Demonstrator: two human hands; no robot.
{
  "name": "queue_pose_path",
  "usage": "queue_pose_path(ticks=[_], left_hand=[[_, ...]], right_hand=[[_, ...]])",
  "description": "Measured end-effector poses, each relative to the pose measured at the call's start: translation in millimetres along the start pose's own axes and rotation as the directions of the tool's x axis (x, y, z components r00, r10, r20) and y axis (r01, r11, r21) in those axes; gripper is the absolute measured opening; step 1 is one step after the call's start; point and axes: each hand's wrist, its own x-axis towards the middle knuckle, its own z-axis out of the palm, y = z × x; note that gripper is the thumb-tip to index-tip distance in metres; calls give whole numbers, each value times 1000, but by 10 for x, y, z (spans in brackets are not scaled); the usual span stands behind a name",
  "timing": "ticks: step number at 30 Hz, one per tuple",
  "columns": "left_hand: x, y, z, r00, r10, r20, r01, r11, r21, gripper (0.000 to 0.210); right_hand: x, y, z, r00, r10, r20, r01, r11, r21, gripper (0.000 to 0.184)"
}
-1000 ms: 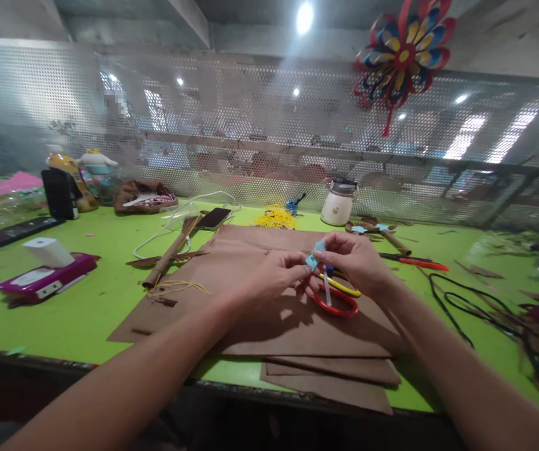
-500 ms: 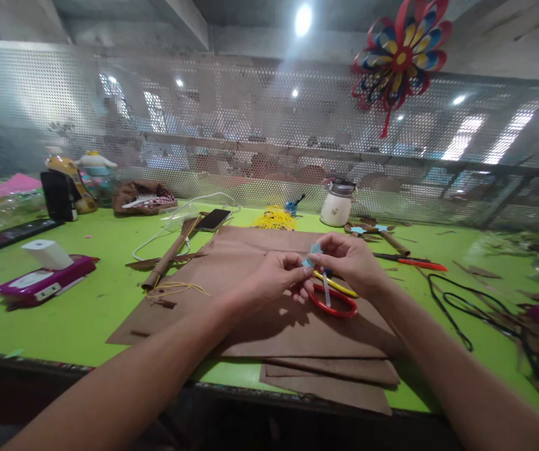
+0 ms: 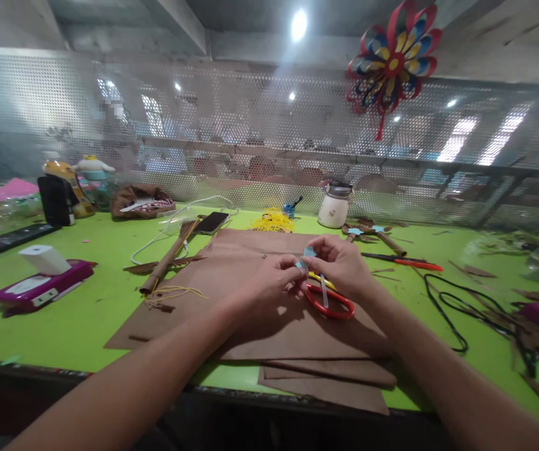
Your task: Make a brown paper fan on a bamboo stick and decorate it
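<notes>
Both hands [image 3: 279,275] [image 3: 343,266] pinch light-blue material [image 3: 309,251] above brown sheets [image 3: 231,266].

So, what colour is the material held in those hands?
Light blue; the held material shows best in the head view, the only one here.

Left of the white flask [image 3: 333,209], a blue pot [image 3: 288,211] stands beside a heap of yellow shreds [image 3: 272,222]. Farther left lie a dark phone [image 3: 211,223] and a purple power strip [image 3: 46,287] bearing a white adapter [image 3: 45,259]. A flower-shaped ornament [image 3: 394,64] hangs above and right of the flask.
</notes>
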Motion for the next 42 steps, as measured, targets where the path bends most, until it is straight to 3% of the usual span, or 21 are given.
queue_pose_path(ticks=[4,8,11,19,23,26,29,32,37,42], left_hand=[[-5,14,7,999,-9,-50,10,1000,14,14],[-67,91,32,1000,19,2,-19,998,65,14],[-104,128,50,997,39,68,-47,991,122,16],[2,124,-50,986,160,-54,-117,878,464,19],[32,130,-125,992,118,-37,-95,918,384,14],[46,124,-176,992,120,-37,-101,941,322,12],[47,127,-181,986,153,-73,-115,919,377,11],[33,137,-144,969,213,-124,-149,906,396,11],[13,112,-123,983,163,-87,-150,979,135,13],[11,76,-145,987,133,-87,-130,991,40,15]], right_hand=[[3,29,-6,999,15,-40,-14,1000,21,27],[-2,9,-56,980,161,113,-178,970,163,33],[-10,-6,-90,960,211,182,-241,957,164,30],[-13,-42,-42,973,221,64,-229,962,152,27],[-14,-46,-29,971,234,41,-237,957,169,29],[-14,-18,-53,953,266,144,-289,941,175,29],[-13,17,-82,937,269,223,-309,936,170,26],[-12,36,-89,944,256,209,-298,933,202,24],[-20,26,-58,967,215,137,-246,931,270,22],[-27,36,-45,973,163,161,-206,931,302,20]])
